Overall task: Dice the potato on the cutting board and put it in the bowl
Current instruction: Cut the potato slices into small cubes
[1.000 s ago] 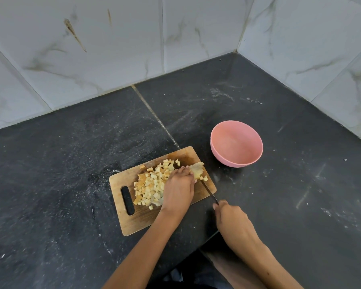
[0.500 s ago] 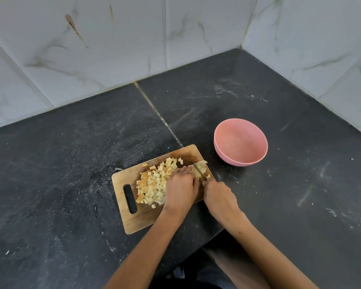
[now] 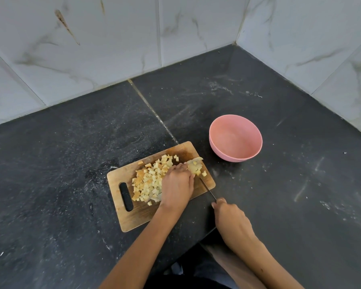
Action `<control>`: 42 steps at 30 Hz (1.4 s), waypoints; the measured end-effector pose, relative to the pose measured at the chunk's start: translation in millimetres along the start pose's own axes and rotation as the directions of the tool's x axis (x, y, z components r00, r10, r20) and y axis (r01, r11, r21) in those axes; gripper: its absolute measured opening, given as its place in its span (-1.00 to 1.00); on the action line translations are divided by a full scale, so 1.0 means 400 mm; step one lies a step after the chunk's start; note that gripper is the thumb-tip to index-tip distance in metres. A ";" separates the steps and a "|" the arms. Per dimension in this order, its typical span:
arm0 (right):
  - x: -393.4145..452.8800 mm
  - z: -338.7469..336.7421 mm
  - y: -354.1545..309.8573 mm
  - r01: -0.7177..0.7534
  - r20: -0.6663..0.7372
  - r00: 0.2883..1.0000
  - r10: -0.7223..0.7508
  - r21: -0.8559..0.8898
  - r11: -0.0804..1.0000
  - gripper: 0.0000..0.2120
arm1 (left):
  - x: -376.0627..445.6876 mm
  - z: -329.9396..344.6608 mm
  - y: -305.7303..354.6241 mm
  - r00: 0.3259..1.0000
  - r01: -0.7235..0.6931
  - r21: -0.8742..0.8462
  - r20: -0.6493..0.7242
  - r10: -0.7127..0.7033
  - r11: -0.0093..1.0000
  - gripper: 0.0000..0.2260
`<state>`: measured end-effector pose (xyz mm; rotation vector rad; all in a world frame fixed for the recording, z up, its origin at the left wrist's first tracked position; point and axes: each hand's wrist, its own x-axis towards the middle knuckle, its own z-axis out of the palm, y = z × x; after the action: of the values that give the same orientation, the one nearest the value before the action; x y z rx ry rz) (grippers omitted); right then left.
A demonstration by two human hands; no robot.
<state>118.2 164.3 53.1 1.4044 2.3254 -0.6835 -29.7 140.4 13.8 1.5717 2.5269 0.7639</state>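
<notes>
A wooden cutting board (image 3: 133,217) lies on the black counter. A heap of diced potato (image 3: 149,180) covers its middle. At the board's far right end is an uncut potato piece (image 3: 194,165), and the fingertips of my left hand (image 3: 176,187) hold it down. My right hand (image 3: 230,221) grips the handle of a knife (image 3: 206,187) just off the board's right corner. The thin blade points up toward the potato piece. The pink bowl (image 3: 236,137) stands empty to the right beyond the board.
White marbled tile walls meet in a corner behind the black counter (image 3: 300,184). The counter's front edge runs below the board, near my forearms. Pale smears and crumbs are scattered over the stone.
My right hand has drawn the knife back toward me, away from the potato piece, after being close beside my left hand half a second ago. My left hand stays on the potato.
</notes>
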 end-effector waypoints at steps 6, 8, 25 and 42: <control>0.015 -0.029 -0.020 0.038 -0.091 0.996 -0.023 0.174 0.984 -0.69 | -0.008 -0.003 -0.009 0.994 -0.070 0.076 -0.079 0.076 0.995 -0.89; 0.043 -0.034 -0.046 0.055 -0.105 0.994 -0.037 0.176 0.983 -0.69 | -0.013 -0.001 -0.012 0.993 -0.059 0.069 -0.103 0.066 0.996 -0.90; 0.114 -0.024 -0.084 0.056 -0.080 0.996 -0.046 0.127 0.990 -0.71 | -0.018 0.014 -0.028 0.992 -0.046 -0.031 -0.118 0.042 0.998 -0.90; 0.124 -0.037 -0.098 0.049 -0.075 0.996 -0.037 0.170 0.984 -0.71 | -0.001 -0.004 -0.045 0.999 -0.034 -0.100 -0.002 0.034 0.994 -0.84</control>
<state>60.4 193.2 48.8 1.4778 2.4079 -0.8788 -44.9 133.1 7.0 1.5857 2.4269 0.8803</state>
